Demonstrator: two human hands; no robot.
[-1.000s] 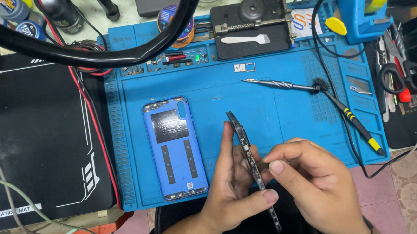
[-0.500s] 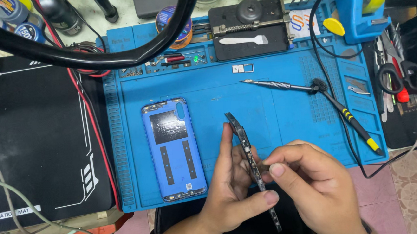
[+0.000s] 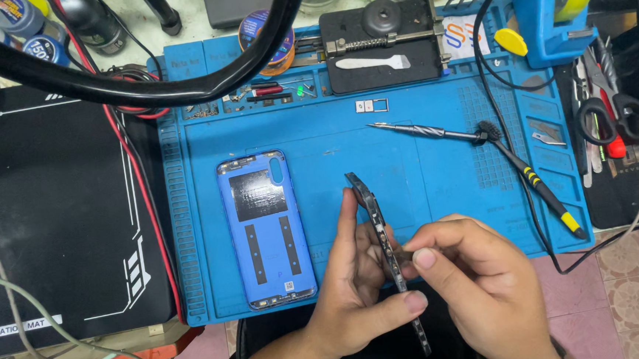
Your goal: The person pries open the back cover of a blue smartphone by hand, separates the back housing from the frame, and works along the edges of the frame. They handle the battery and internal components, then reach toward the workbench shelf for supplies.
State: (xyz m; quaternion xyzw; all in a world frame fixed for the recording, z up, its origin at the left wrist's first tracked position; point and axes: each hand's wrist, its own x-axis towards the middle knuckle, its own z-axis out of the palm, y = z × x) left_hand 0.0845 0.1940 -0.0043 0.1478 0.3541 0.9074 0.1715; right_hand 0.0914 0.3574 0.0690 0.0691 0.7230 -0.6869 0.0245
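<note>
A blue repair mat [image 3: 438, 187] covers the middle of the table, with a black insulation mat [image 3: 56, 218] to its left and patterned pink floor tiles [image 3: 629, 286] showing at the lower right. Over the mat's near edge, the left hand [image 3: 356, 288] closes its grip on a phone body [image 3: 386, 249] held edge-up, thumb against its lower part. The right hand [image 3: 473, 281] pinches at the phone's edge, fingertips touching it. A blue back cover [image 3: 265, 231] lies flat just left of the hands; a screwdriver [image 3: 424, 129] and a brush [image 3: 530, 178] lie further back.
</note>
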